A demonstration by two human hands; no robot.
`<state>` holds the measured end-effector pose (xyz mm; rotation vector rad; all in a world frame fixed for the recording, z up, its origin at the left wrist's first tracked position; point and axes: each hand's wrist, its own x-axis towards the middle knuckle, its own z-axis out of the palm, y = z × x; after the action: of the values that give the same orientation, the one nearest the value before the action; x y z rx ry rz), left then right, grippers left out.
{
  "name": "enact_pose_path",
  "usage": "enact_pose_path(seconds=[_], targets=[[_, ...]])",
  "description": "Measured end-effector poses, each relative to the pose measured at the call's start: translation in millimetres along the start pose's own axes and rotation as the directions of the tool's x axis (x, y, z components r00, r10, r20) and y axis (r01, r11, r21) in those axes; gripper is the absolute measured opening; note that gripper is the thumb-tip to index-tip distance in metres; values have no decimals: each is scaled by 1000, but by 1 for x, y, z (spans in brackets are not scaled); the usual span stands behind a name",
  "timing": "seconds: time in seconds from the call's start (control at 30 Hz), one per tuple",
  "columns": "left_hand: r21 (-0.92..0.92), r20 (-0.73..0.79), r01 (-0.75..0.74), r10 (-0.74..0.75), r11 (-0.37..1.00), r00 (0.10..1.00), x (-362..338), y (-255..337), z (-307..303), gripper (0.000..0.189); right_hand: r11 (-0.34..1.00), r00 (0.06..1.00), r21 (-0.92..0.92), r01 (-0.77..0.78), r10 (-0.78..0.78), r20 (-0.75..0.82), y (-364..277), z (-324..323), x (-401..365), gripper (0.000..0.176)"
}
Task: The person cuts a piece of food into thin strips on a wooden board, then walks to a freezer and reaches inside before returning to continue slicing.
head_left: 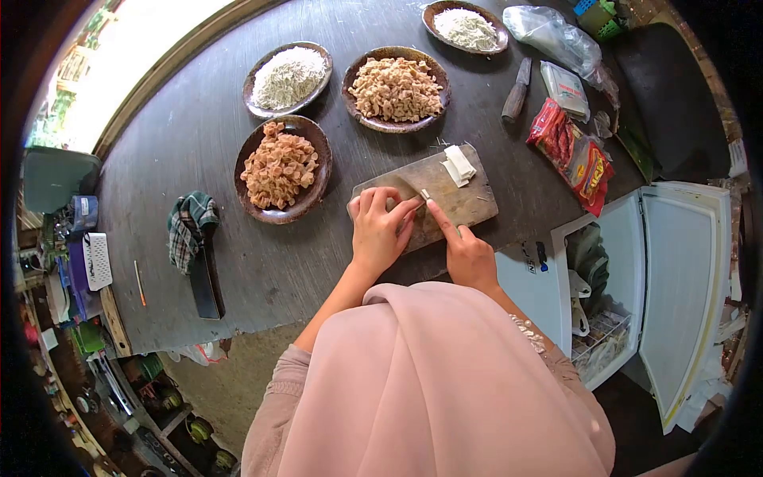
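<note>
A wooden cutting board (477,208) lies on the dark table. My left hand (380,228) is over its left part, fingers bent and pressed together at a small piece that they mostly hide. My right hand (470,256) is closed around a knife, most of which the hand covers, with the index finger stretched along it. A small pale piece (425,194) shows at that fingertip, close to my left fingers. White strips (458,165) are stacked at the board's upper right, with thin shreds scattered around them.
Plates of brown chunks (397,89), brown pieces (280,167) and white shreds (290,78), (466,29) stand behind. Right lie another knife (517,90), a red packet (568,155) and plastic bags (554,36). An open freezer (604,278) is lower right; a checkered cloth (191,226) lies left.
</note>
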<state>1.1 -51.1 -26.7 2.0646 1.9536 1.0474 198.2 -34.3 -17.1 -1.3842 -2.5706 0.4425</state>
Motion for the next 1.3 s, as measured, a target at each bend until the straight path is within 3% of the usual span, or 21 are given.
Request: enact_pose_path(seconds=[0.17, 0.6, 0.77, 1.0, 1.3], targets=[[1, -16, -6, 6, 1000, 1000, 0, 1, -1, 32, 995, 998, 98, -21, 26, -51, 2, 1, 3, 87], [-41, -85, 34, -38, 999, 996, -4, 1, 3, 20, 996, 997, 61, 71, -68, -44, 9, -3, 1, 85], [-40, -94, 41, -45, 998, 995, -3, 1, 3, 16, 999, 1000, -29, 28, -28, 9, 3, -3, 4, 86], [-29, -97, 36, -39, 999, 995, -4, 2, 3, 14, 999, 999, 12, -39, 39, -4, -2, -4, 7, 87], [-2, -109, 48, -48, 999, 993, -3, 3, 1, 18, 994, 998, 84, 64, -62, -22, 10, -3, 2, 83]])
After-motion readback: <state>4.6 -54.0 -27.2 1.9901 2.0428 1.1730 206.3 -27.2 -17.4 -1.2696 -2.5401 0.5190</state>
